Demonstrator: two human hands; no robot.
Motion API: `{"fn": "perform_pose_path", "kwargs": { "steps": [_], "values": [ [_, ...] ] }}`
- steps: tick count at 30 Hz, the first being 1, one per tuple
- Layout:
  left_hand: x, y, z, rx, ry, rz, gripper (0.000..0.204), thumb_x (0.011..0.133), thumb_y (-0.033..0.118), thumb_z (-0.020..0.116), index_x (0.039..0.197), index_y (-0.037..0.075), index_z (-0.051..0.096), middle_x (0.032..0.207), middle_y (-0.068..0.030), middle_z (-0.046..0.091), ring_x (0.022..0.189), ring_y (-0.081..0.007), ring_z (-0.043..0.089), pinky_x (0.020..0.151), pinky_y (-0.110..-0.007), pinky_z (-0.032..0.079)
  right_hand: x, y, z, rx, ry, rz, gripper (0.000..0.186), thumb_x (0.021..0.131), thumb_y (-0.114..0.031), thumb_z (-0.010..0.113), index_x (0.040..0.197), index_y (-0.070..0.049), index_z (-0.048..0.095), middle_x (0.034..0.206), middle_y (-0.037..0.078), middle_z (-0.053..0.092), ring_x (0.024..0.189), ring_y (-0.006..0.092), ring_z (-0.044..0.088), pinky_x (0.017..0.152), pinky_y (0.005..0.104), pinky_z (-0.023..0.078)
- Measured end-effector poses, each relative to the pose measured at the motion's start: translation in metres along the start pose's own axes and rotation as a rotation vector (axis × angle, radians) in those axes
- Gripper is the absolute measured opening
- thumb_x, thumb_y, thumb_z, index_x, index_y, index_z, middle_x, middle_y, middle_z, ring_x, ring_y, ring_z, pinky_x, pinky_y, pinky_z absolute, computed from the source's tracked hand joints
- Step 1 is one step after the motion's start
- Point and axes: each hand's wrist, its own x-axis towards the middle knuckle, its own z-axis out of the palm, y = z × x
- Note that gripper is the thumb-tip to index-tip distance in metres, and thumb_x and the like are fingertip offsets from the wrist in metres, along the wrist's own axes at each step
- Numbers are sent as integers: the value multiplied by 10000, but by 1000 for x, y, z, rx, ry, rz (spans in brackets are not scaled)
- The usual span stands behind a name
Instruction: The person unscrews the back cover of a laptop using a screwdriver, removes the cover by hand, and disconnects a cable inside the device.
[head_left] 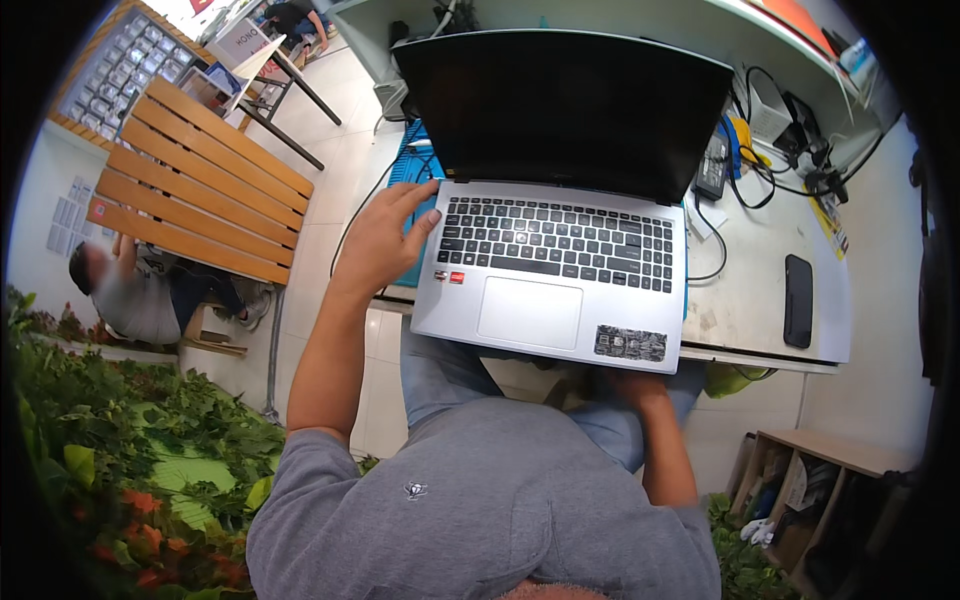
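Observation:
An open silver laptop (530, 311) with a black keyboard and a dark screen (565, 110) lies before me, its front edge jutting past the desk toward my lap. My left hand (387, 236) is at the laptop's left side near the hinge, thumb and forefinger against the edge; its other fingers are partly hidden. Below the front right edge, my right hand (637, 386) is mostly covered by the laptop, so its fingers do not show. A blue mat (408, 168) shows beneath the laptop on the left.
On the desk (745, 300) at right lies a black phone (797, 300). A black power adapter (712, 165) and tangled cables sit behind it. At lower right stands a wooden shelf unit (850, 452). Beyond a slatted wooden table (205, 190) at left, another person (150, 295) sits low.

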Motion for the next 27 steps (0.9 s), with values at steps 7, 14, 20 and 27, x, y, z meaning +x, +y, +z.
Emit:
{"fn": "perform_pose_path", "kwargs": {
  "steps": [7, 14, 20, 27],
  "values": [
    [0, -13, 27, -65, -79, 225, 488, 1016, 236, 712, 1476, 75, 672, 1484, -176, 682, 1452, -410, 550, 1253, -497, 393, -2, -97, -86, 45, 24, 81, 496, 958, -333, 772, 1329, -7, 728, 1411, 265, 679, 1393, 447, 572, 1228, 509, 426],
    [-31, -19, 19, -220, 170, 255, 412, 1048, 138, 698, 1444, 22, 694, 1383, -220, 706, 1337, -382, 640, 1159, -448, 478, -47, -118, -212, 318, 426, 280, 302, 1008, -300, 757, 883, -26, 740, 835, 214, 720, 770, 362, 702, 734, 485, 546],
    [-56, -34, 37, -464, 292, 101, 374, 1084, 136, 671, 1434, 7, 700, 1304, -175, 744, 1213, -282, 700, 1044, -412, 537, -49, -34, -295, -197, 1181, 395, 524, 997, -479, 782, 1276, -45, 692, 1418, 197, 612, 1365, 420, 510, 1151, 535, 407],
    [-81, -51, 37, -506, 372, 41, 381, 1115, 96, 636, 1476, -27, 649, 1283, -150, 730, 1177, -216, 690, 1007, -353, 550, -31, -30, -305, -348, 1124, 440, 745, 993, -642, 723, 1455, -63, 647, 1645, 254, 411, 1570, 475, 299, 1274, 624, 256]
  ]
}}
